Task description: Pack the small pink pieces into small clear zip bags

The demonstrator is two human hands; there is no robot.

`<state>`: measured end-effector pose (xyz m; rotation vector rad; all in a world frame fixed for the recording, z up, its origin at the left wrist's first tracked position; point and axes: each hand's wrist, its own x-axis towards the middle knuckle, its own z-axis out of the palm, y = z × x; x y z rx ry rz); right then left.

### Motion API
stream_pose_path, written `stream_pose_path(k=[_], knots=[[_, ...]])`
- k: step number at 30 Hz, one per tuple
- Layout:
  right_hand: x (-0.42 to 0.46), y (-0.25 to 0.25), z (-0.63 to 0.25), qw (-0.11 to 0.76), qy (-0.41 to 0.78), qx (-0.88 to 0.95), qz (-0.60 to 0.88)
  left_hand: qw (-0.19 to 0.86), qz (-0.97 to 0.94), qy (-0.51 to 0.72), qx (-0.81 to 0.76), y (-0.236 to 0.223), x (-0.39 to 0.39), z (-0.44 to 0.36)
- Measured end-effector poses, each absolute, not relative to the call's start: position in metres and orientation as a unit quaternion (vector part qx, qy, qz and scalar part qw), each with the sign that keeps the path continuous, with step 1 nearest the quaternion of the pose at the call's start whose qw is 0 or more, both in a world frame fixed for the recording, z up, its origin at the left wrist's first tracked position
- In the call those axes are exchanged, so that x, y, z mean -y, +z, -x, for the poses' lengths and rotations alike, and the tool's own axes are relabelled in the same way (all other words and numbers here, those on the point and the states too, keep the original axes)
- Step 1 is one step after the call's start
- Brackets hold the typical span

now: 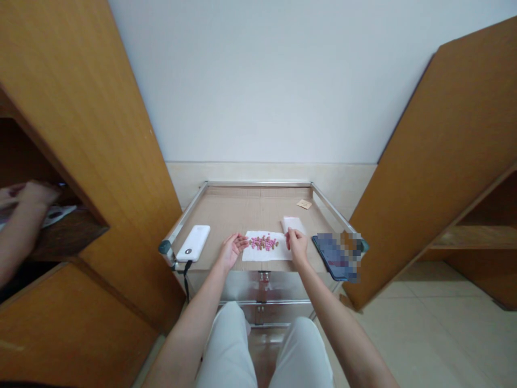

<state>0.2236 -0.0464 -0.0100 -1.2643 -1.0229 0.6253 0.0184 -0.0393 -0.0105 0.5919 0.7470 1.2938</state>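
A small heap of pink and brown bean-sized pieces [263, 243] is spread over a white sheet [250, 256] that looks like tissue. At the sheet's left edge is my left hand [231, 249], its fingers stretched out toward the pieces and nothing visible in them. My right hand [298, 245] is over the sheet's right end with the fingers curled together; whatever may be between them is hidden. Just behind that hand lies a pale, whitish packet [293, 223], partly covered by it.
A white power bank-like device [194, 242] with a black cable [186, 275] lies left on the metal-railed cart top [234, 207]. On the right are a dark phone [331, 258] and a small tan paper piece [304, 204]. Wooden cabinets flank the cart; another person's hand [38, 194] is at far left.
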Motion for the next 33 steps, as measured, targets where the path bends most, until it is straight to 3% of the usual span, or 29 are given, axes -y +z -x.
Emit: stream_pose_path(k=[9,18,33], knots=[[0.045,-0.027,-0.225,0.609,0.337,0.450,0.559,0.501,-0.409,0.574,-0.502,-0.010,0.031,-0.008],[0.048,-0.026,-0.223,0.592,0.328,0.461,0.574,0.441,-0.506,0.511,-0.538,-0.013,0.036,-0.005],[0.055,-0.017,-0.226,0.584,0.312,0.467,0.586,0.275,-0.553,0.518,-0.592,-0.014,0.095,-0.006]])
